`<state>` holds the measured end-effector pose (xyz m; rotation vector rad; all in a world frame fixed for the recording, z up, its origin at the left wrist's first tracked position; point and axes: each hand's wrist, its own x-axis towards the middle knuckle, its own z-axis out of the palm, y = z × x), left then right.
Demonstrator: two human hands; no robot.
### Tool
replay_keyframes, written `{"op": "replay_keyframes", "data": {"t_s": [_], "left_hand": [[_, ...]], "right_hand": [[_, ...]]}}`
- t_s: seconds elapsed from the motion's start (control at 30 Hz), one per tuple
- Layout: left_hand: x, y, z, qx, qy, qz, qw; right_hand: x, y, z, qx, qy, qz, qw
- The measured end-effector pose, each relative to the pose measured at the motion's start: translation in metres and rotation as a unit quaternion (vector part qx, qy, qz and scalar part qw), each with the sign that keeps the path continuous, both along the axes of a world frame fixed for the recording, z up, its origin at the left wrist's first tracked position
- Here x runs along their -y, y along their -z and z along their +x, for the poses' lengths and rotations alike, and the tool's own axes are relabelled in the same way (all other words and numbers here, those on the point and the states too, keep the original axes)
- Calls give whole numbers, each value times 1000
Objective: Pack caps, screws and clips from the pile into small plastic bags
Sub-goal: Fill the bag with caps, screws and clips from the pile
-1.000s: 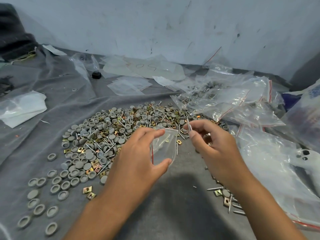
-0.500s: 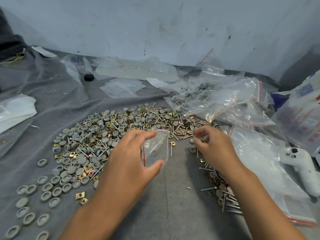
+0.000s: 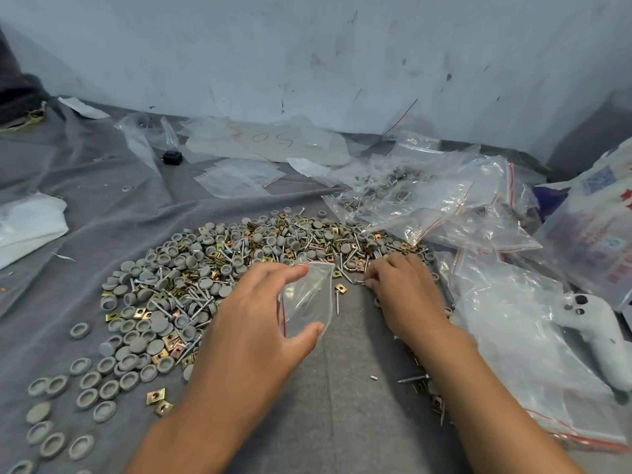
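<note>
The left hand [image 3: 253,323] holds a small plastic bag [image 3: 307,299] between thumb and first finger, just above the grey cloth [image 3: 342,422] on the counter. The bag's mouth, with its red strip, is bowed open and faces the pile [image 3: 239,265].

The bag looks very thin, light and floppy. It would probably fold shut if it were held by only one side, so pinching both edges of the mouth seems the best way to keep it open. It is slippery too, I think.

The right hand [image 3: 400,292] rests at the near edge of the pile, its fingers curled down and pinching a silver screw [image 3: 359,281]. Screws are hard, thin and pointy. The middle of the shaft looks like the easiest spot to pinch, and the tip could poke through the thin plastic.

The grey caps [image 3: 160,325] look light, round and smooth, easy to lift by the rim. The little gold clips [image 3: 155,395] are flat metal squares that lie low on the cloth, so they may need a fingernail under one edge.

Filled bags [image 3: 444,206] lie heaped to the right.
</note>
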<state>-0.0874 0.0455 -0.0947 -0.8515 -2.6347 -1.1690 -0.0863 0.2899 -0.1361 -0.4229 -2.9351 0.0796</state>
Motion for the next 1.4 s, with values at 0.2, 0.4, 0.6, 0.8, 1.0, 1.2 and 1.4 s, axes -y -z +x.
{"op": "replay_keyframes", "data": {"t_s": [0.2, 0.4, 0.6, 0.8, 1.0, 1.2, 1.4], "left_hand": [[1, 4, -1, -6, -2, -12, 1000], [-2, 7, 0, -7, 4, -21, 1000], [-6, 13, -4, -11, 4, 7, 1000], [-7, 13, -3, -21, 6, 36, 999], [-3, 3, -4, -51, -14, 60, 997], [43, -38, -23, -95, -186, 276, 938], [81, -44, -48, -123, -253, 225, 933]], "right_hand": [[-2, 2, 1, 40, -44, 23, 998], [3, -15, 1, -4, -23, -84, 996], [57, -58, 35, -216, -192, -379, 879], [76, -50, 43, -235, -226, -157, 932], [71, -53, 40, -349, -160, -267, 884], [92, -40, 18, -196, -144, -334, 911], [158, -32, -54, 14, -258, -205, 944]]}}
